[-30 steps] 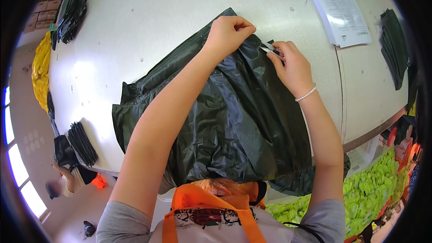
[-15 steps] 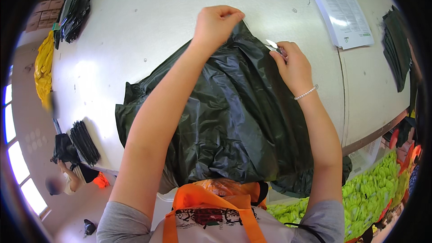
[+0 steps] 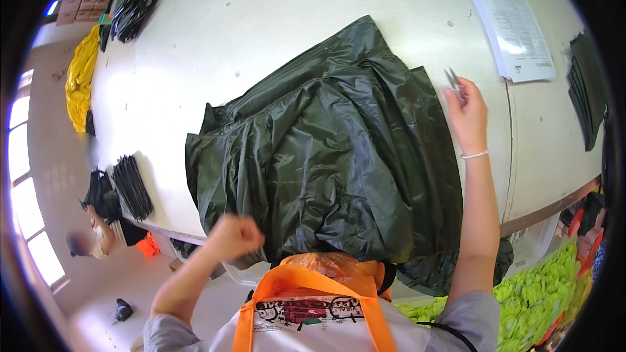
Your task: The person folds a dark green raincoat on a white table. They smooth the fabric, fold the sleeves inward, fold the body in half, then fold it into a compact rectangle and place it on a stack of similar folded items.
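A dark green garment of thin, shiny fabric lies spread and wrinkled on the white table, its near edge close to my body. My left hand is at the garment's near left edge, smeared by motion with its fingers seemingly curled. Whether it grips the fabric is hard to see. To the right of the garment, my right hand is closed around small metal thread snips, whose blades point away from me. It is apart from the fabric.
White printed sheets and dark folded fabric lie at the right. Dark bundles and yellow fabric are along the left edge. Lime-green pieces are heaped below the table at right. Another person is at far left.
My left hand has let go of the garment's far corner and come back to its near left side. My right hand, still with the snips, has moved right, away from the fabric edge.
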The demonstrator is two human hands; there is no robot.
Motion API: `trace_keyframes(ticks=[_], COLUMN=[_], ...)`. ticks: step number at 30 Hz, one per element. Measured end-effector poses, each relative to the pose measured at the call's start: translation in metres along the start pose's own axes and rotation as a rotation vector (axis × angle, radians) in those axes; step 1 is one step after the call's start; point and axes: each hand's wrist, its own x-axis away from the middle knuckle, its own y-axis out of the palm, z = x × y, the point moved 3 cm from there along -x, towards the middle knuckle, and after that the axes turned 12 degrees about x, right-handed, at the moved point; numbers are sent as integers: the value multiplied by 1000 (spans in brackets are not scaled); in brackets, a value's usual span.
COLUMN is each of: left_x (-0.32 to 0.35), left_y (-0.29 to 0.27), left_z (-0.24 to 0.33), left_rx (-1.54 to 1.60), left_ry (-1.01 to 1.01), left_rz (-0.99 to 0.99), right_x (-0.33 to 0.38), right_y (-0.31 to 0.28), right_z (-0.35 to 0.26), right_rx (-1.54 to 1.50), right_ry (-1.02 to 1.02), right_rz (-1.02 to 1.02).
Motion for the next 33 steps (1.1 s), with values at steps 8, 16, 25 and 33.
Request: trace_keyframes(ticks=[8, 16, 25, 33], left_x=[192, 86, -123, -96], left_y=[98, 85, 75, 109], left_z=[-284, -183, 48, 46], left_rx=[-512, -34, 625, 994], left_ry=[-860, -83, 148, 366], left_rz=[-133, 649, 377, 282], right_x=[23, 71, 193, 243], right_y=[-48, -28, 61, 31], right_z=[117, 27, -114, -153], right_rx=[485, 524, -300, -562], right_ry=[83, -131, -235, -265], right_rz=[152, -46, -402, -715])
